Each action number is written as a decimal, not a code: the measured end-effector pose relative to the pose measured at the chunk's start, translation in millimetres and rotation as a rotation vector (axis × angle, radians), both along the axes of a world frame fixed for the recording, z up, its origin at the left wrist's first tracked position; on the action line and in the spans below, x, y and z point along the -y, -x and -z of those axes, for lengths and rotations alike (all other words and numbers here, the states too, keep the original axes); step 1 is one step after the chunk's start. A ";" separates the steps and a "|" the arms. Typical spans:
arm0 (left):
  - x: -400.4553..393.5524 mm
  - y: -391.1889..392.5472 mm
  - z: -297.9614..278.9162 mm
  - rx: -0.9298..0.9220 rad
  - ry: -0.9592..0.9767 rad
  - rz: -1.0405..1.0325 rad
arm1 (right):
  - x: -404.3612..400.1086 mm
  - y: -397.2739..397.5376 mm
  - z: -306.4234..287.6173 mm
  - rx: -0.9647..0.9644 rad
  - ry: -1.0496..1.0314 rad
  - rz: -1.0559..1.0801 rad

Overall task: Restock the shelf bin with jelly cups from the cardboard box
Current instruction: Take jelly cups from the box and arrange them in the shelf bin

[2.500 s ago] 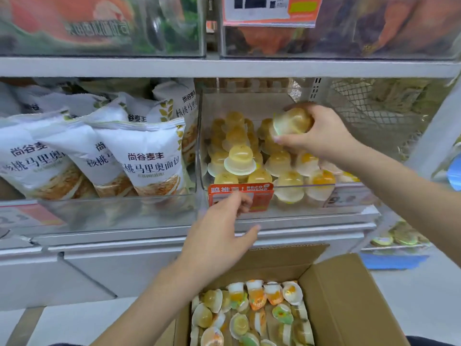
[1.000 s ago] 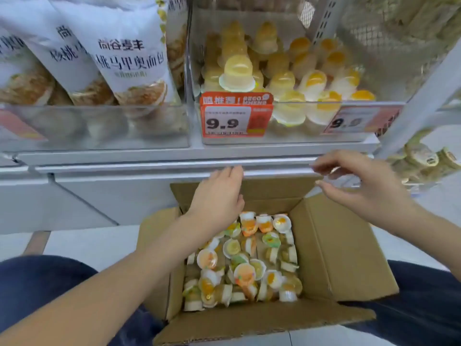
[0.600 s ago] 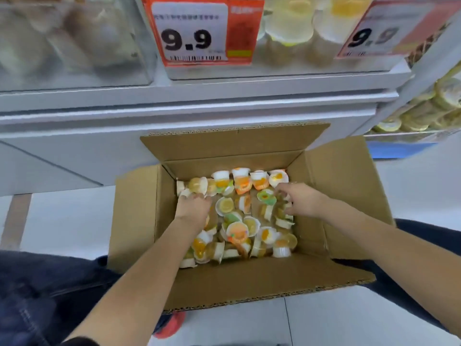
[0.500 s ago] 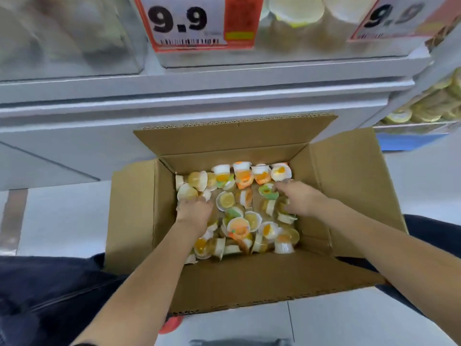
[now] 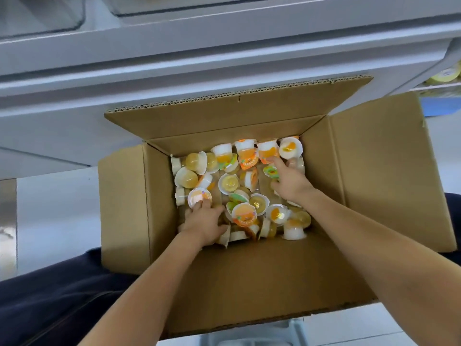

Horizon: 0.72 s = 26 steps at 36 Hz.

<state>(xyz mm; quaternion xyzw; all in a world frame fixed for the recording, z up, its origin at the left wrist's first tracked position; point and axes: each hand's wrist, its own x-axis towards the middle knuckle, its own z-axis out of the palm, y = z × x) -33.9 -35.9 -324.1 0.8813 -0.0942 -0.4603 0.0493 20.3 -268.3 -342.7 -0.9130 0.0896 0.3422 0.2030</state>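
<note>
Grey shelving [image 5: 224, 51] fills the upper half of the view, and only the clear bottom edge of a shelf bin [image 5: 42, 18] shows at 11 o'clock; the price tags and stocked cups seen half a second ago have slid out of sight as the camera tipped further down. Below, the open cardboard box [image 5: 374, 176] sits on a pale floor [image 5: 57, 208], its flaps spread, with a jumble of jelly cups [image 5: 245, 214] covering its bottom. Both hands are deeper among the cups than before. At 9 o'clock of the pile, the left hand [image 5: 203, 224] lies palm down, its fingertips [image 5: 200, 204] touching a white-lidded cup [image 5: 199, 196]; whether they grip it I cannot tell. Toward 2 o'clock, the right hand [image 5: 289, 182] reaches with its forefinger stretched onto an orange-lidded cup [image 5: 268, 152] by the far wall, its other fingers curled under and hidden, so its hold cannot be judged either. Dark trousers [image 5: 50, 300] crowd the 8 o'clock corner. Many cups lie tipped, stacked or half buried, and their labels are too blurred to read.
</note>
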 end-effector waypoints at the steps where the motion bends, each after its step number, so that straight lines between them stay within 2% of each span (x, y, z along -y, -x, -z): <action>1: 0.6 0.8 1.7 0.017 -0.004 -0.015 | -2.0 1.9 0.7 0.026 -0.015 0.059; 4: 5.1 1.9 4.5 0.088 -0.060 0.029 | -5.2 5.9 3.1 0.113 -0.104 0.264; 6: 9.1 1.8 6.9 0.141 -0.108 0.084 | -9.4 6.3 4.6 0.112 -0.155 0.326; 9: 16.2 -2.0 11.2 0.148 -0.172 0.115 | -19.7 2.2 7.5 0.100 -0.216 0.368; 15: 21.8 0.8 16.2 0.089 -0.213 0.140 | -23.3 -1.0 13.7 0.075 -0.127 0.379; 23: 1.9 -9.4 23.4 -0.111 -0.009 -0.213 | -16.7 5.4 6.9 0.020 -0.299 0.478; 26: -1.5 -12.6 22.6 -0.256 0.067 -0.383 | -19.6 3.1 6.3 0.004 -0.322 0.528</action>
